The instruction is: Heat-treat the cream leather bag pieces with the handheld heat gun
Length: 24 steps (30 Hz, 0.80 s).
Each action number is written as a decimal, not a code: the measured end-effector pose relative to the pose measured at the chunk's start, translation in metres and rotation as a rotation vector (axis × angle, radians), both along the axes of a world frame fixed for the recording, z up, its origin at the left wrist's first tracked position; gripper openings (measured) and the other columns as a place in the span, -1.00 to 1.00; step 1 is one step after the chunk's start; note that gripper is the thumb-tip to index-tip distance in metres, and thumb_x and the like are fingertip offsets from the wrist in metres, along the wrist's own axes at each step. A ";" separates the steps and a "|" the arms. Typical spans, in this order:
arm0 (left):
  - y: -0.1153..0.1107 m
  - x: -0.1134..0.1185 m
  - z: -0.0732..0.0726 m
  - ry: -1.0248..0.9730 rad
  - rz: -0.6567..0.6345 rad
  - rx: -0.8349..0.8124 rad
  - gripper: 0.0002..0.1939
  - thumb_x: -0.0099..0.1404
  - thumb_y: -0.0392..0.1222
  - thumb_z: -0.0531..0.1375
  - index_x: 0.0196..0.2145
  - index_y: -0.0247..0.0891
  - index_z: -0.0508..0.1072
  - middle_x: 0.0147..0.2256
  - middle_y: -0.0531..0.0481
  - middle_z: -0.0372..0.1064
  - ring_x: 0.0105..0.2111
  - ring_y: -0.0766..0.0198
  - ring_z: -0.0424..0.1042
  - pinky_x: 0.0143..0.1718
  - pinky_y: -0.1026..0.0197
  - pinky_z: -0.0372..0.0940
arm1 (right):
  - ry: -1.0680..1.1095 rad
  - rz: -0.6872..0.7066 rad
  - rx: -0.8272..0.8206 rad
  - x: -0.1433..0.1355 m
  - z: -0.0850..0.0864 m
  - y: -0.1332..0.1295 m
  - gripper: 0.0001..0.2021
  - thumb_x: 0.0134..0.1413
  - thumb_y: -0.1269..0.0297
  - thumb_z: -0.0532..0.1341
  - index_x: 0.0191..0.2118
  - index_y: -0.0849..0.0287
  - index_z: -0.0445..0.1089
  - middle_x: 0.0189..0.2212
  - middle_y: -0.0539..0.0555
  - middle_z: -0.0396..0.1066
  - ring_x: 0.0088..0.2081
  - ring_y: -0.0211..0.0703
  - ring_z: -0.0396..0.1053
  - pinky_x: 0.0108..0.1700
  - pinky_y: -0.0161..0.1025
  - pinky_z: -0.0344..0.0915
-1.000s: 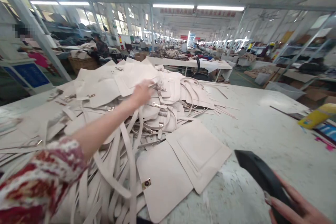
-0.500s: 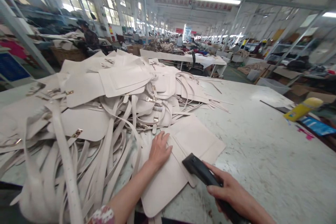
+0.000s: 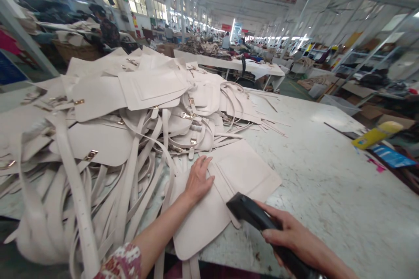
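A flat beige bag piece (image 3: 203, 222) lies on the table below the pile, its panel with a stitched pocket outline reaching to the upper right. My left hand (image 3: 199, 179) rests on it with the fingers apart, palm down, holding nothing. My right hand (image 3: 288, 231) is wrapped round a black handheld tool (image 3: 255, 214). The tool's head touches or hovers just over the narrow strip at the piece's right edge; which of the two cannot be told. Left of my left hand, loose beige straps (image 3: 121, 200) hang toward the near edge.
A large heap of beige bags (image 3: 150, 87) with gold buckles covers the table's left and middle. On the right lie a yellow bottle (image 3: 378, 135) and a blue packet (image 3: 394, 156). A person (image 3: 106, 28) is at the back left, beyond the table (image 3: 327, 170).
The view has tilted down slightly, so the background sits higher. Both hands stay in nearly the same places on the piece and the tool, and more of the left sleeve shows.
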State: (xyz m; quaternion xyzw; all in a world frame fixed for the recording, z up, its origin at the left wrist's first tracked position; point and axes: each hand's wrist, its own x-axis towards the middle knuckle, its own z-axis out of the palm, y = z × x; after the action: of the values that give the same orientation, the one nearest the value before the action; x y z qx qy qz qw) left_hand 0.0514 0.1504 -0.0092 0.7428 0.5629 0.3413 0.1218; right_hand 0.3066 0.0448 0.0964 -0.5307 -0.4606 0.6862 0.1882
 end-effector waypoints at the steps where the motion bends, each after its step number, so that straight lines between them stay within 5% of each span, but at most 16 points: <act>1: 0.000 0.000 0.001 -0.004 -0.005 -0.003 -0.36 0.00 -0.33 0.15 0.08 -0.24 0.11 0.06 -0.13 0.04 0.07 0.08 0.06 0.10 0.03 0.02 | 0.010 0.002 0.018 -0.007 -0.002 0.005 -0.32 -0.08 0.37 0.16 0.20 0.05 -0.06 -0.68 -0.12 0.32 -0.75 -0.31 0.26 -0.76 -0.44 0.21; 7: -0.001 0.000 0.004 0.001 -0.001 0.008 -0.31 0.00 -0.34 0.12 0.11 -0.27 0.03 0.06 -0.16 0.04 0.08 0.06 0.06 0.08 0.02 0.05 | 0.013 -0.019 0.179 -0.043 -0.010 0.042 -0.37 -0.09 0.36 0.17 0.16 -0.03 0.02 -0.59 -0.11 0.34 -0.72 -0.29 0.29 -0.77 -0.40 0.25; 15: 0.003 0.000 -0.002 -0.025 0.020 -0.017 -0.28 -0.01 -0.32 0.13 0.12 -0.33 0.00 0.07 -0.20 0.07 0.10 0.06 0.04 0.12 0.03 0.00 | -0.028 0.013 -0.006 0.017 -0.005 -0.029 -0.29 -0.07 0.36 0.16 0.22 0.12 -0.12 -0.74 -0.10 0.34 -0.73 -0.31 0.26 -0.74 -0.47 0.22; 20: 0.006 0.001 -0.004 0.049 0.001 -0.043 -0.33 0.03 -0.32 0.11 0.12 -0.30 0.03 0.12 -0.19 0.02 0.12 0.07 0.01 0.11 0.01 0.00 | 0.029 -0.015 0.070 -0.008 -0.013 -0.007 -0.34 -0.07 0.37 0.17 0.19 0.04 -0.04 -0.73 -0.14 0.32 -0.74 -0.32 0.23 -0.74 -0.45 0.20; 24: -0.005 0.005 0.011 0.177 0.057 -0.011 -0.52 0.05 -0.31 0.11 -0.02 -0.23 0.25 0.13 -0.22 -0.01 0.11 -0.07 0.00 0.05 -0.18 -0.07 | -0.059 -0.138 0.244 -0.013 -0.013 0.001 -0.33 -0.07 0.31 0.20 0.19 0.05 -0.04 -0.67 -0.14 0.32 -0.72 -0.32 0.23 -0.72 -0.41 0.20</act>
State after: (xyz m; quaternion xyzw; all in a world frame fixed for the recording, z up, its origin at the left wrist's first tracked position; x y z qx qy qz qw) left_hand 0.0569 0.1455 0.0021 0.7531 0.5942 0.2746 0.0660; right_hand 0.2938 0.0460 0.0833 -0.5540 -0.5085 0.5946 0.2845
